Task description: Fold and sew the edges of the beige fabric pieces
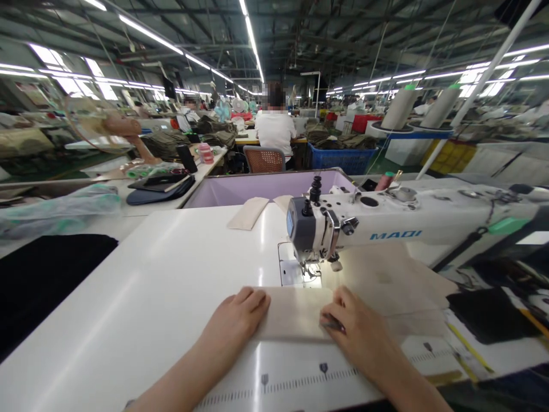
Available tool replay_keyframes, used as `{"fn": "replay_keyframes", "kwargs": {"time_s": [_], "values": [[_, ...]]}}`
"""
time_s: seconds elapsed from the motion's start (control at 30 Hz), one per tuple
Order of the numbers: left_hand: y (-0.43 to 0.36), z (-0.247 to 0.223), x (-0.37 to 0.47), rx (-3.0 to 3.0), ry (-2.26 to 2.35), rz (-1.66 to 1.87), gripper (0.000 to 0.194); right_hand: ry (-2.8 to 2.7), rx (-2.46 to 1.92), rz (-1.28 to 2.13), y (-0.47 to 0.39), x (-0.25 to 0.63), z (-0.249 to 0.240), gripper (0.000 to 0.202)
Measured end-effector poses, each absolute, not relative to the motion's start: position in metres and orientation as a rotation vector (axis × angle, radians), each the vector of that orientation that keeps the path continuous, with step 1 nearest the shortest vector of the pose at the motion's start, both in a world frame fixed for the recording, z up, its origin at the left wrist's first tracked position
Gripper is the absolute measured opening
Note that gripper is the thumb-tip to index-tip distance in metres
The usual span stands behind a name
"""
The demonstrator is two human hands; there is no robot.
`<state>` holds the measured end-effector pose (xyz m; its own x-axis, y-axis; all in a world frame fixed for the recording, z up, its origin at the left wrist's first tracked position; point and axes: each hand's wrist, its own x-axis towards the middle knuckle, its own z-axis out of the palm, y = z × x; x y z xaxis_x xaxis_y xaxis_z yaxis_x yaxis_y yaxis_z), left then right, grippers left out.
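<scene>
A beige fabric piece is pressed flat just in front of the sewing machine by the left hand and right hand, both laid open, nothing clenched. No stitching is visible on it yet; two similar pieces lie behind the machine.

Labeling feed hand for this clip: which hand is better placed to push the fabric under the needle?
Right, probably. The right hand lies on the fabric almost straight below the presser foot, fingers at the near edge. The left hand rests flat on the fabric's left end, off to the side of the needle line.
</scene>
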<state>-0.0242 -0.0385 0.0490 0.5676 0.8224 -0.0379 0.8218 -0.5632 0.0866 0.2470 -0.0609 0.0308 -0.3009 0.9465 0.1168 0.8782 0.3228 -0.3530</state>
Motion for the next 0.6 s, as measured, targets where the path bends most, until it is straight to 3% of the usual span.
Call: {"fn": "replay_keyframes", "kwargs": {"time_s": [0.13,0.27,0.6], "values": [[-0.03,0.056,0.001,2.617,1.61,-0.163,0.023,-2.352,-1.482,0.282,-0.067,0.248,0.023,0.016],[-0.003,0.052,0.027,2.583,1.769,0.011,0.049,-2.337,-1.479,0.343,-0.066,0.234,0.022,0.019],[0.084,0.034,0.003,2.772,1.071,0.235,0.043,-2.307,-1.52,0.242,-0.059,0.217,0.005,0.026]]}}
